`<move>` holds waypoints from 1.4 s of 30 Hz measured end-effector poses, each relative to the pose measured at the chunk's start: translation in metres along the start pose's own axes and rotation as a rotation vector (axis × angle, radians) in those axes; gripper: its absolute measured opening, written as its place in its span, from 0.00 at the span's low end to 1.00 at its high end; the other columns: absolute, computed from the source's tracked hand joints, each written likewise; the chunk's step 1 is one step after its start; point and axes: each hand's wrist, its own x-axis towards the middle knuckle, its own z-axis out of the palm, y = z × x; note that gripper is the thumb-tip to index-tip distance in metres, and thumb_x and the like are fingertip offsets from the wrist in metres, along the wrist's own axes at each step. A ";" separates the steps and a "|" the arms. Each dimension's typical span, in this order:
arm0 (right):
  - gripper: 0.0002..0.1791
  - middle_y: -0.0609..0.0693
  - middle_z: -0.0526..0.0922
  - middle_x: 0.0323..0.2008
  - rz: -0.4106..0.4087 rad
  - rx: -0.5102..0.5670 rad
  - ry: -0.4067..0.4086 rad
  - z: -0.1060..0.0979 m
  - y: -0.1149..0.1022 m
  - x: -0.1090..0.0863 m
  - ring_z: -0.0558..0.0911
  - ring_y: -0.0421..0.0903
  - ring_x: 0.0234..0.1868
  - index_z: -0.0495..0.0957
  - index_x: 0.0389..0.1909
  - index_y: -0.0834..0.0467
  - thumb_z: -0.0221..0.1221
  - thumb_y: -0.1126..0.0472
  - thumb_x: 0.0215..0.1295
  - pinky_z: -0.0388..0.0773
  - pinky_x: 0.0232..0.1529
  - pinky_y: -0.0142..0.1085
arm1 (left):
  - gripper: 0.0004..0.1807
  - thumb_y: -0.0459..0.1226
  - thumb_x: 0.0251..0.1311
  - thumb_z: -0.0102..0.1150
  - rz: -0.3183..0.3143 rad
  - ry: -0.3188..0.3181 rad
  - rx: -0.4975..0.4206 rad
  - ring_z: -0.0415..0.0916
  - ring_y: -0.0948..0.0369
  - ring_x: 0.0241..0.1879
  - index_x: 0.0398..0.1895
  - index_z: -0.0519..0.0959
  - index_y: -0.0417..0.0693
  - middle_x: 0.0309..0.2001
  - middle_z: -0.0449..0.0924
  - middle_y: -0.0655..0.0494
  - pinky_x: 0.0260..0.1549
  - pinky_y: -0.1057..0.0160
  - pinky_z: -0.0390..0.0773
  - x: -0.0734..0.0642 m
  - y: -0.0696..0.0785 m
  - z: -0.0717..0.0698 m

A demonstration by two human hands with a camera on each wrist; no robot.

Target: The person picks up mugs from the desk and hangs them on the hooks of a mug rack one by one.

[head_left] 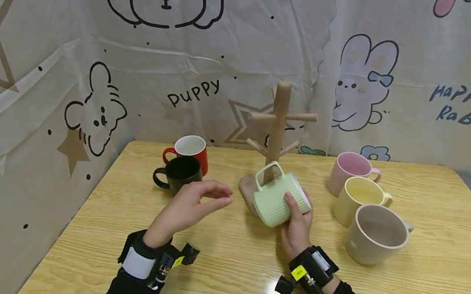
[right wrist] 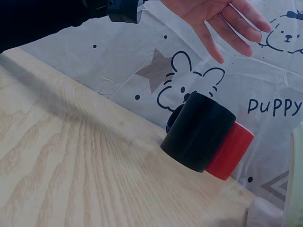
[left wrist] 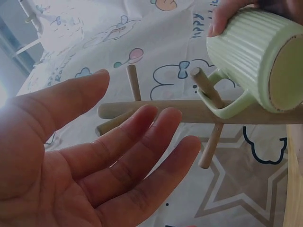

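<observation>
My right hand (head_left: 298, 225) grips a pale green ribbed mug (head_left: 279, 201) by its body, tilted, in front of the wooden mug tree (head_left: 278, 123). The mug's handle points up and left; in the left wrist view a peg (left wrist: 207, 86) overlaps the opening of that handle. My left hand (head_left: 191, 207) holds nothing; its fingers are relaxed and apart, left of the green mug and near the black mug (head_left: 183, 174). In the right wrist view only a sliver of the green mug (right wrist: 294, 179) shows, and the right hand is out of sight.
Behind the black mug stands a red mug (head_left: 198, 149) with a white inside. On the right, a pink mug (head_left: 345, 175), a yellow mug (head_left: 355, 207) and a greyish mug (head_left: 373, 241) stand in a row. A printed cloth (head_left: 252, 41) hangs behind the wooden table (head_left: 224, 279).
</observation>
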 end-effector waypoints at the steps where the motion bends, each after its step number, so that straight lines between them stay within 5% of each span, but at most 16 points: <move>1: 0.13 0.42 0.77 0.40 0.010 0.005 -0.004 0.000 0.001 0.000 0.77 0.37 0.42 0.68 0.44 0.51 0.54 0.68 0.60 0.74 0.46 0.29 | 0.15 0.43 0.60 0.56 -0.001 -0.003 0.002 0.77 0.58 0.45 0.47 0.78 0.46 0.42 0.83 0.53 0.49 0.53 0.75 0.000 0.000 0.000; 18: 0.14 0.38 0.75 0.45 0.147 0.028 -0.113 -0.006 0.007 0.008 0.73 0.34 0.49 0.65 0.53 0.51 0.48 0.56 0.68 0.65 0.56 0.28 | 0.14 0.43 0.59 0.58 -0.026 -0.018 0.024 0.77 0.56 0.47 0.46 0.79 0.48 0.42 0.83 0.55 0.47 0.54 0.76 0.000 0.004 0.004; 42: 0.19 0.38 0.71 0.50 0.148 -0.041 -0.186 -0.010 0.005 0.011 0.68 0.34 0.55 0.62 0.57 0.52 0.42 0.47 0.71 0.56 0.62 0.29 | 0.15 0.43 0.59 0.57 -0.018 -0.027 0.037 0.77 0.55 0.48 0.46 0.78 0.47 0.42 0.83 0.54 0.46 0.55 0.77 -0.001 0.003 0.005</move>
